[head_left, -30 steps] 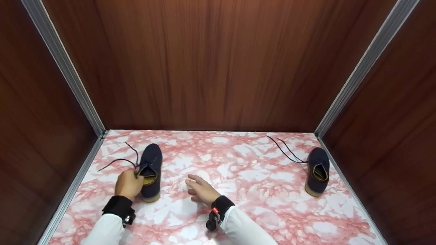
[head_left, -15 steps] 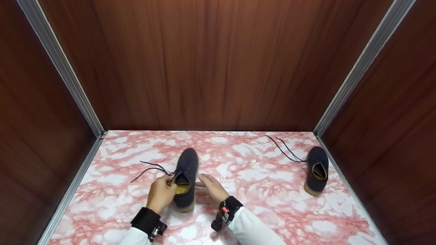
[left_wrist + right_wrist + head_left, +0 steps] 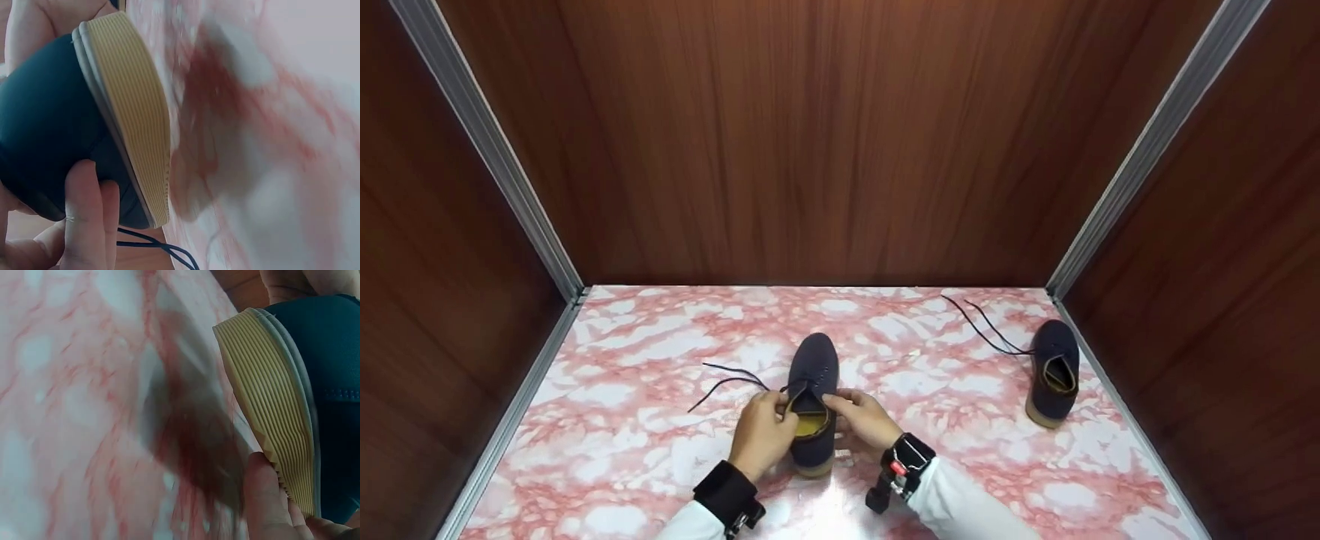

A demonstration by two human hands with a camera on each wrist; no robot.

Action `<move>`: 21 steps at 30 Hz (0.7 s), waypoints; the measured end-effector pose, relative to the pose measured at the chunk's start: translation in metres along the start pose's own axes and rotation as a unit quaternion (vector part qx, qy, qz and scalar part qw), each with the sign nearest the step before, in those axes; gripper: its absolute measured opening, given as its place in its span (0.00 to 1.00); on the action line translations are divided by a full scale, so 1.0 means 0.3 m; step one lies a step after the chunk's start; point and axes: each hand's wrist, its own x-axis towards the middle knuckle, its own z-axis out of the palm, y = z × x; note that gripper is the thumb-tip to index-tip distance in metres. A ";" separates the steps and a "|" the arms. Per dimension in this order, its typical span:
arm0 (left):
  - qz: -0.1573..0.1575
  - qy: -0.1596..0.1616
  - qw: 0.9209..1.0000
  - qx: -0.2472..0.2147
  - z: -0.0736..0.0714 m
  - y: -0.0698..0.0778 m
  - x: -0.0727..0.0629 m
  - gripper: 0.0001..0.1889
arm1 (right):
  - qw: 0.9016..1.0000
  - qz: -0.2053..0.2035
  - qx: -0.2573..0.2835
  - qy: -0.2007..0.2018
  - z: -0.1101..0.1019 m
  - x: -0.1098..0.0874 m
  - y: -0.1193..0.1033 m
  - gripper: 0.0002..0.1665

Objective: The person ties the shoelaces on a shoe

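The left hand (image 3: 761,436) and right hand (image 3: 871,423) gripped opposite sides of a navy, tan-soled lace-up shoe (image 3: 811,400), fingers clamped on it, at the near middle of the red-and-white marbled table (image 3: 960,420). A matching navy shoe (image 3: 1052,373) stood near the right edge.

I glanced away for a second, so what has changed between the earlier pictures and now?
The left hand, already gripping one shoe a second ago, has brought it rightward and a little nearer the person. The right hand, free then, now grips its other side. The other shoe stayed near the right wall.
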 end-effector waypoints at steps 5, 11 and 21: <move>0.027 -0.007 1.000 0.012 0.048 0.029 -0.024 0.09 | 1.000 0.001 -0.021 -0.003 -0.059 -0.042 0.008 0.44; 0.041 -0.018 0.998 0.033 0.095 0.053 -0.053 0.07 | 0.997 -0.011 -0.072 -0.016 -0.116 -0.083 0.022 0.43; 0.047 -0.010 0.998 0.046 0.130 0.059 -0.090 0.07 | 0.987 -0.026 -0.158 -0.029 -0.146 -0.089 0.035 0.38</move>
